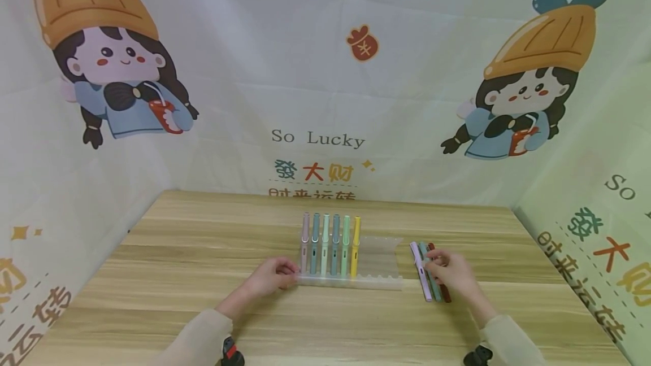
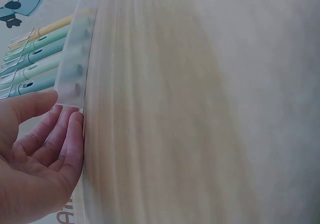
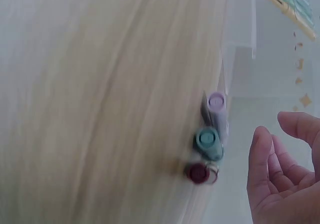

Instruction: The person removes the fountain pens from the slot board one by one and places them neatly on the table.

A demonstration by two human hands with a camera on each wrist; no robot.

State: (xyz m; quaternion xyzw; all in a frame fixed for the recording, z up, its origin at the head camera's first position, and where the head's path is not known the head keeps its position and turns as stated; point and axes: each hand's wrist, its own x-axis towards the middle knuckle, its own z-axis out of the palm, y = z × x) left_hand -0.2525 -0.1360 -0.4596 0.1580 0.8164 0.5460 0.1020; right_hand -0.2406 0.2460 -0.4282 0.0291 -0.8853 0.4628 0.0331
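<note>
My left hand point(image 1: 275, 273) pinches the left end of a transparent plastic pen rack point(image 1: 378, 283) between thumb and fingertips; the left wrist view shows this up close. Several capped pens lie side by side in the rack's left part, from a mauve pen point(image 1: 305, 244) to a yellow pen point(image 1: 355, 247) on the right. Over the loose pens hovers my right hand point(image 1: 451, 271), thumb and fingers apart with nothing between them. Beneath it on the table lie a lilac pen point(image 3: 216, 104), a teal pen point(image 3: 207, 138) and a dark red pen point(image 3: 199, 173), partly covered in the head view.
The wood-grain table point(image 1: 325, 326) reaches back to a printed cloth point(image 1: 229, 100), which also hangs at both sides. Notches without pens run along the rack's right part, close to the lilac pen.
</note>
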